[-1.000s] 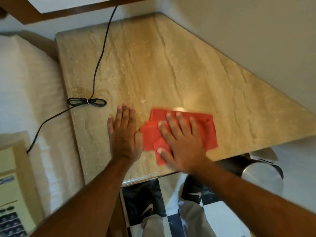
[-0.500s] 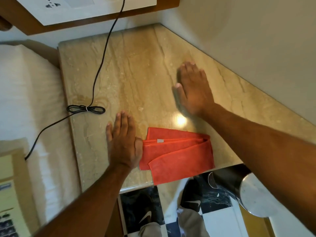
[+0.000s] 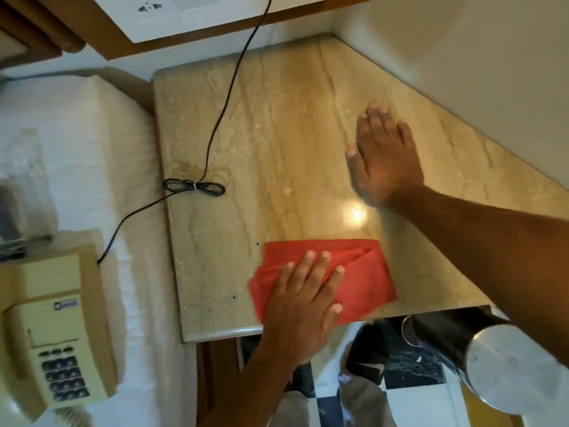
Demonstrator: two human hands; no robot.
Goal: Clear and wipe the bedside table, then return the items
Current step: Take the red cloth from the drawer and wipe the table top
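Observation:
The beige marble bedside table (image 3: 277, 134) fills the middle of the view. A folded red cloth (image 3: 366, 272) lies near its front edge. My left hand (image 3: 308, 300) rests flat on the cloth's left half, fingers spread. My right hand (image 3: 381, 155) lies flat and bare on the marble near the far right wall, holding nothing. A cream telephone (image 3: 52, 331) sits on the white bed at the left, and its black cord (image 3: 197, 188), tied in a small bundle, crosses the table's left side.
The white bed (image 3: 92, 155) borders the table's left edge. A wall (image 3: 462, 57) runs along the table's slanted right side. A shiny metal bin (image 3: 505, 368) stands on the checkered floor at lower right, beside my black shoes (image 3: 366, 359).
My right hand left the cloth and moved to the bare marble at the far right. My left hand slid from the marble onto the cloth.

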